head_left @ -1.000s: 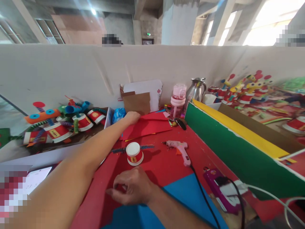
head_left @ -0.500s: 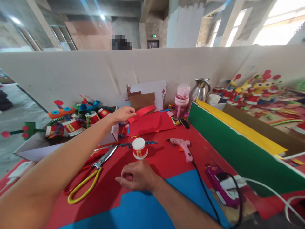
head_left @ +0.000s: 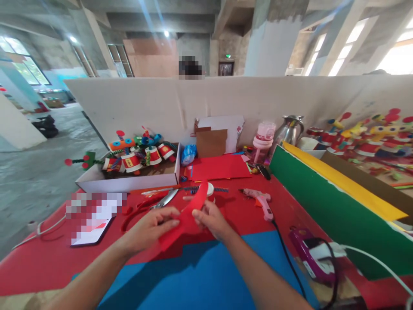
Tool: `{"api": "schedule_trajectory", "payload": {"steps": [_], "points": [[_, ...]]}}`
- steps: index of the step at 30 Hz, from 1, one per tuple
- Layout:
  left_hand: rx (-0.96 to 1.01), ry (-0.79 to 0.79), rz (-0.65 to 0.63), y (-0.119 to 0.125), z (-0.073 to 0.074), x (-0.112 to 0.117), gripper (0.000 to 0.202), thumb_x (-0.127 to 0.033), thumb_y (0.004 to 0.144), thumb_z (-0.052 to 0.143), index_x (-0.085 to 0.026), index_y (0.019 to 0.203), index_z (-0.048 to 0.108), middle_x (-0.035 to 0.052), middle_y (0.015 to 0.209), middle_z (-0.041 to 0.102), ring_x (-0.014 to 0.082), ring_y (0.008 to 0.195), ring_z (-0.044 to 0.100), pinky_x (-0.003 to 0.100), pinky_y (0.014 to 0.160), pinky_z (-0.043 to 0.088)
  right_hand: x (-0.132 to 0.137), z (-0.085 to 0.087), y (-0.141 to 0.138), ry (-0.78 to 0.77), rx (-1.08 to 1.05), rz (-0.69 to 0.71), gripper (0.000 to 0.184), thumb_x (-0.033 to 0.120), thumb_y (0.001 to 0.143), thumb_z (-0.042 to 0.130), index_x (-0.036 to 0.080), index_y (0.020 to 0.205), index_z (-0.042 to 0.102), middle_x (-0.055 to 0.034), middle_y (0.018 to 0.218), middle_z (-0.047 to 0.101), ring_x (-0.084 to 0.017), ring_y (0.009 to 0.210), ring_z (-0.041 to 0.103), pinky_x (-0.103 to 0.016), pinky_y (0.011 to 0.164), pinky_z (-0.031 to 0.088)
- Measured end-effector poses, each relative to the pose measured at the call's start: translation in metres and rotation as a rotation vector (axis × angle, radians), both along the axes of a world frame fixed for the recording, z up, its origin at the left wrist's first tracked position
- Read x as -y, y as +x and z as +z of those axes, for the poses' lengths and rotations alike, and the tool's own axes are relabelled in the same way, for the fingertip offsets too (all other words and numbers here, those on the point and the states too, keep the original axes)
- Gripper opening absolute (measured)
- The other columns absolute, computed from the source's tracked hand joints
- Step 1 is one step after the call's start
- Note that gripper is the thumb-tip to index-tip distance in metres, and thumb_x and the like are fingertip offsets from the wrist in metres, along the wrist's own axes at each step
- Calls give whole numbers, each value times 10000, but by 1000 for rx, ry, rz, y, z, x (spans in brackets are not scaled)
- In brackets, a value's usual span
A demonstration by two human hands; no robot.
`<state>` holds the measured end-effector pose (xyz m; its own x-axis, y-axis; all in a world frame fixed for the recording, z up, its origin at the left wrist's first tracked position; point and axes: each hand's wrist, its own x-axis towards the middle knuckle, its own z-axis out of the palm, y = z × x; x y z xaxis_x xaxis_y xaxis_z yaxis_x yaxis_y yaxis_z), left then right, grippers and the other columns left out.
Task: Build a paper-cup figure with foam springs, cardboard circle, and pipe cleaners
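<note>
A strip of red paper (head_left: 202, 194) is held up in front of me between both hands. My left hand (head_left: 153, 228) is closed on its lower left part, and my right hand (head_left: 211, 218) pinches its right edge. Just behind the strip stands a red and white paper cup (head_left: 211, 188), partly hidden, with spiral-wound pipe cleaners (head_left: 221, 190) sticking out at its sides. To the left of the cup lie scissors (head_left: 166, 199), their handles partly covered by my left arm. A pink glue gun (head_left: 263, 201) rests on the table to the right.
A white box (head_left: 155, 180) of finished paper-cup figures stands at the back left. Red paper sheets (head_left: 221, 167) lie behind the cup, blue sheets (head_left: 206, 275) in front. On the right are a green board (head_left: 319, 211), a purple power strip (head_left: 311, 258) and cables. A phone (head_left: 97, 221) lies left.
My left hand has brought the red paper strip from the back sheets toward me. My right hand has risen and taken hold of it. The view has turned left.
</note>
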<state>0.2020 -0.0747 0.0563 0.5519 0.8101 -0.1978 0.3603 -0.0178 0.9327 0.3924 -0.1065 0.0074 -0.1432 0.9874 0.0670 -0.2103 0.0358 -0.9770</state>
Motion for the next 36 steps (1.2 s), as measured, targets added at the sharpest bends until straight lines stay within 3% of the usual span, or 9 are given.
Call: {"api": "schedule_trajectory", "payload": {"steps": [3,6,12,18,20,24,26,31,36], "points": [[-142,-13,-119,-16,-10,16,316,-512,733,621,-210,650,578,-24,625,474,133,589,410,229,553,351,1,1,2,1,70,-110,447,547,778,615,202,1054,678,-14,756,661,-64,490,402,-156,387,278],[-214,-26,-110,-28,-14,23,325,-515,719,615,-210,627,549,-33,605,440,131,579,385,229,543,321,-1,2,6,2,155,-223,407,559,823,548,209,944,717,-36,785,681,-103,596,477,-137,376,292],[-99,-171,134,-46,-23,24,381,-550,618,703,-230,738,535,-21,644,582,159,614,523,256,581,425,-8,-1,16,7,118,-335,548,666,831,461,194,892,732,-52,847,668,-70,513,430,-158,365,304],[147,-240,447,-45,-20,25,468,-545,531,764,-217,772,532,-24,537,581,140,546,515,245,526,418,-8,0,24,22,127,-420,569,654,864,430,176,887,736,25,513,501,-58,403,356,-194,395,295],[195,-241,496,-44,-20,27,468,-531,527,775,-213,774,534,-35,521,567,123,527,493,227,505,401,-8,2,25,25,149,-412,565,654,853,453,168,876,741,44,457,437,-60,393,332,-200,404,296],[218,-201,499,-45,-25,30,456,-550,563,758,-208,769,540,-61,479,505,98,471,421,210,459,346,-7,9,30,17,182,-436,518,630,814,522,166,867,746,21,553,519,-65,433,351,-201,400,292],[197,-160,495,-48,-29,31,452,-569,584,739,-206,765,540,-66,472,486,95,461,399,211,453,332,-4,14,37,17,247,-349,474,586,828,530,171,898,748,19,567,544,-70,445,385,-200,415,299],[88,-20,487,-57,-34,31,434,-588,638,688,-199,771,548,-58,492,496,105,483,426,223,484,355,3,25,56,-99,475,159,393,459,851,565,164,1059,722,39,473,546,-101,462,508,-225,516,407],[-17,51,433,-71,-34,33,434,-609,694,628,-191,785,552,-49,517,514,109,491,450,225,489,365,3,27,59,-181,524,169,411,398,854,565,139,1153,675,31,511,591,-117,488,576,-236,565,447]]}}
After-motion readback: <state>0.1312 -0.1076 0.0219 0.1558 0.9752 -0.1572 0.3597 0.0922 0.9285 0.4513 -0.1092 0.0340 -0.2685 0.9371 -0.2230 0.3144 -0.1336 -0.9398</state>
